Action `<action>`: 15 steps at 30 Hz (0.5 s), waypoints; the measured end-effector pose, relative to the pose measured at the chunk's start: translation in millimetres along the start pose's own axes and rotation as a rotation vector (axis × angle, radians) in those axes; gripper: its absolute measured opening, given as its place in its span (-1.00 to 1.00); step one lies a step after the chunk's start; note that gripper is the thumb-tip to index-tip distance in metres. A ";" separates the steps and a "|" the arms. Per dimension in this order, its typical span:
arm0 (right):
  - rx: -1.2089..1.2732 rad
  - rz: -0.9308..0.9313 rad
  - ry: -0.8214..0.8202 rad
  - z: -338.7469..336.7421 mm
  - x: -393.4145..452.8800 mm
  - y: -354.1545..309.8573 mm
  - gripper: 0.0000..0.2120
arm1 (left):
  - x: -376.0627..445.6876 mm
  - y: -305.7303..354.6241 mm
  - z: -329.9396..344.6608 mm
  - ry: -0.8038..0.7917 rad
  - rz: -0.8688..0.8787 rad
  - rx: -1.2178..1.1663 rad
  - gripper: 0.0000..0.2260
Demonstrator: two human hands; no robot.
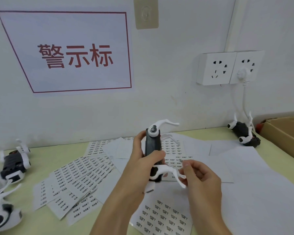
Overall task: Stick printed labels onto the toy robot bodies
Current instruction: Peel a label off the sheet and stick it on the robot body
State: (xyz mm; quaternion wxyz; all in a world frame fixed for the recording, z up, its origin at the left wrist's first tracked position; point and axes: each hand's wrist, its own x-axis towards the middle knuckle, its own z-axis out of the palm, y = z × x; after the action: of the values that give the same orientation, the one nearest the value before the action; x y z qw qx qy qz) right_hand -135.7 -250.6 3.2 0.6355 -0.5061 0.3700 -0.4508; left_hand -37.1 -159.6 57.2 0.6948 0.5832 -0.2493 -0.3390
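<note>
Head view: left hand [143,160] around toy robot [153,148], label [182,161] between right hand [199,175] fingers.

Toy robot body [153,148]: black w/ white curved legs, held upright above table centre, gripped in left hand [143,160]. Small printed label [182,161] pinched at right hand [199,177] fingertips, just right of body, not yet stuck on. Label sheets [81,177] fanned across table left of centre, overlapping; another sheet [161,217] near front edge, rows of black print.

Bright even light, blurred left edge
</note>
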 end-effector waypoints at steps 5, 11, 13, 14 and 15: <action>0.071 0.051 0.033 -0.8 4.0 -0.7 -0.86 | -0.3 1.7 -1.3 0.015 0.060 0.081 -0.43; 0.106 0.015 0.024 1.8 3.7 -10.1 -0.80 | 1.2 0.3 -3.6 -0.002 0.083 0.096 -0.43; 0.098 -0.010 0.003 1.6 2.7 -16.2 -0.78 | 1.6 0.7 -2.8 -0.011 0.085 0.099 -0.43; 0.085 -0.034 -0.012 1.0 2.9 -21.6 -0.79 | 1.7 1.2 -2.2 -0.013 0.084 0.102 -0.43; 0.056 -0.067 -0.037 -0.6 4.1 -28.9 -0.79 | 1.9 2.0 -1.7 -0.017 0.081 0.102 -0.43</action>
State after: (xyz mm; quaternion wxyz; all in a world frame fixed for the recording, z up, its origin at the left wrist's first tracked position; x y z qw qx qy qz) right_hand -140.7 -257.0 31.3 0.6406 -0.5085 0.3283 -0.4726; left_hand -34.3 -159.7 58.7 0.6752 0.6044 -0.2954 -0.3024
